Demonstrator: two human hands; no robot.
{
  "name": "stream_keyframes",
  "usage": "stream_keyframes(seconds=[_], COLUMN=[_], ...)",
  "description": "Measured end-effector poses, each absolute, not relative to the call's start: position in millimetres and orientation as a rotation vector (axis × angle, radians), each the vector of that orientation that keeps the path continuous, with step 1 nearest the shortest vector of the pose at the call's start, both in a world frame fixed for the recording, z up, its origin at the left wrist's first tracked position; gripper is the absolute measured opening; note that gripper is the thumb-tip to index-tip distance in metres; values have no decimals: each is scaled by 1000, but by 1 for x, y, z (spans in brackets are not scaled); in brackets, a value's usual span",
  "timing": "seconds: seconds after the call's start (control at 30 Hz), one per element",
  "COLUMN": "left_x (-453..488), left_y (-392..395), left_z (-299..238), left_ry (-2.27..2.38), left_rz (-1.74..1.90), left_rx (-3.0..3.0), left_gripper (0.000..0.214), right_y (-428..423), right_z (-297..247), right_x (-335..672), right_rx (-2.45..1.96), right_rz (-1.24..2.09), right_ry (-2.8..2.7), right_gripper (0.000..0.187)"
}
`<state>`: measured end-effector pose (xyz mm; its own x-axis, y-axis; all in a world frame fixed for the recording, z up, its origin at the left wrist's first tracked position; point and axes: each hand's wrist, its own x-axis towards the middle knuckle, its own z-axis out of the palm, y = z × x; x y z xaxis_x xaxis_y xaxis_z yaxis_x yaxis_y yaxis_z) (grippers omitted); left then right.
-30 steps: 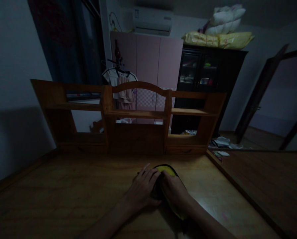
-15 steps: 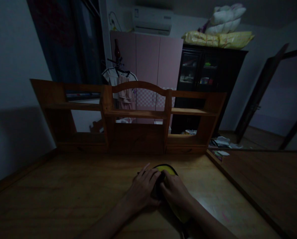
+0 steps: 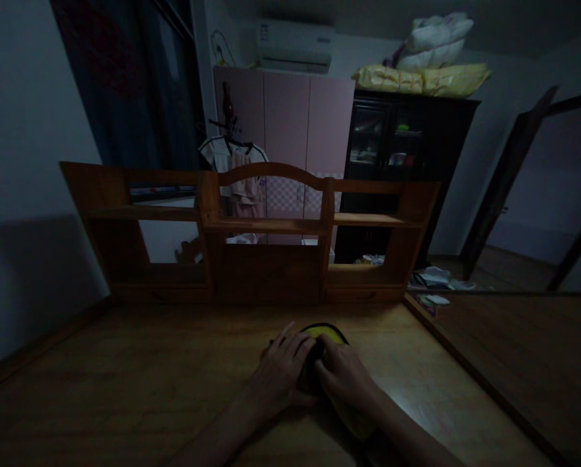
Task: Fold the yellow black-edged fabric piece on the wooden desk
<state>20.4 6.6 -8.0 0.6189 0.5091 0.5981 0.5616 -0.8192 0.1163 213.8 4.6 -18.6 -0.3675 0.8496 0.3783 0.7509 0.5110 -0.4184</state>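
A yellow pouch with black edging (image 3: 327, 333) lies on the wooden desktop, its near end running under my right wrist. My left hand (image 3: 281, 368) is closed around the dark left side of it, thumb below and fingers on top. Curled fingers of my right hand (image 3: 347, 375) grip the pouch near its upper middle, close to my left fingertips. Dim light and both hands hide the dark part between them, so any small piece pinched there cannot be made out.
A wooden shelf unit (image 3: 266, 224) with small drawers stands along the desk's far edge. Raised wooden trim (image 3: 465, 363) borders the right side. Behind are a pink wardrobe (image 3: 284, 123), a dark cabinet (image 3: 436, 136) and hanging clothes (image 3: 244, 175).
The view has tilted up slightly, so the room sits a little lower in it. Both hands keep nearly the same hold on the pouch.
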Motion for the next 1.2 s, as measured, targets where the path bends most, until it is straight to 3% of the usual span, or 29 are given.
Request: stream_keyframes(seconds=[1.2], left_x=[21], left_y=[7], left_z=[-5], left_ry=[-909], left_rz=[-957], left_rx=[-2729], left_gripper=[89], right_y=[17], right_z=[-33], right_x=[217], right_rx=[-1303], right_rz=[244], right_ry=[-2209], right_gripper=[31])
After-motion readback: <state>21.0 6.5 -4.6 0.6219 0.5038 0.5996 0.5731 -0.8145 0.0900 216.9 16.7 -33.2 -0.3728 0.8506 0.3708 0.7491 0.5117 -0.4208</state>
